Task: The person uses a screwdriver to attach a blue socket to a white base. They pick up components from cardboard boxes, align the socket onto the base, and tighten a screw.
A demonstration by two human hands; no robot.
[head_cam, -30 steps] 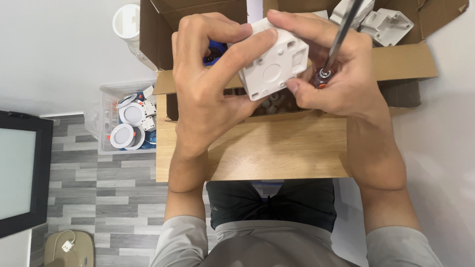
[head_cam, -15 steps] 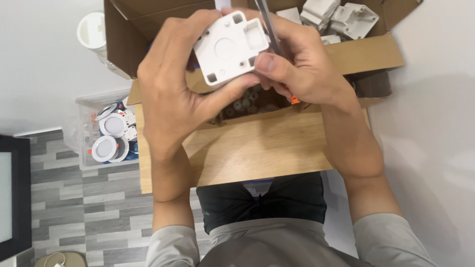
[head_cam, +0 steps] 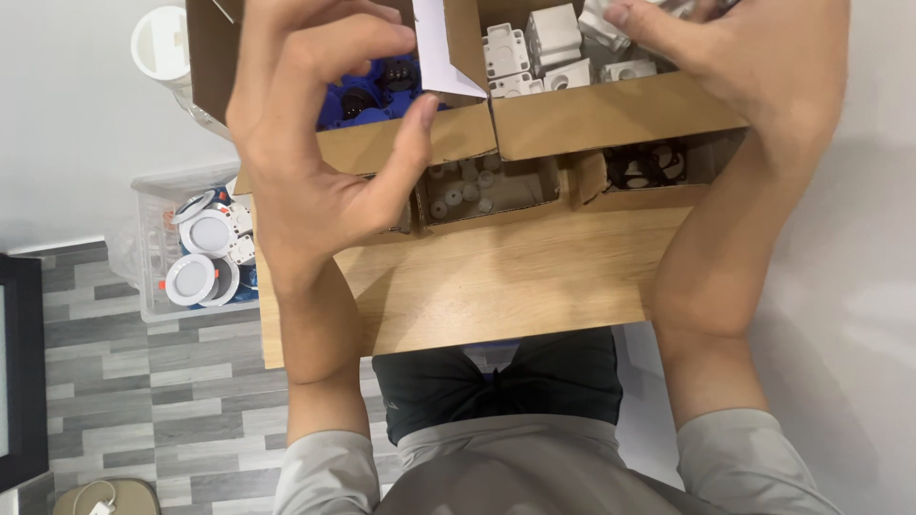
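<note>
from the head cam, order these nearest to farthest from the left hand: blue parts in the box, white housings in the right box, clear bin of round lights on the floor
1. The blue parts lie right under the left hand's curled fingers, in the left cardboard box.
2. The clear bin of round lights sits just left of that hand's wrist, down on the floor.
3. The white housings lie farthest, across in the right box, near the right hand.

Brown cardboard boxes (head_cam: 611,114) stand open on the wooden table (head_cam: 496,286); a dark screen (head_cam: 19,381) sits far left.
</note>
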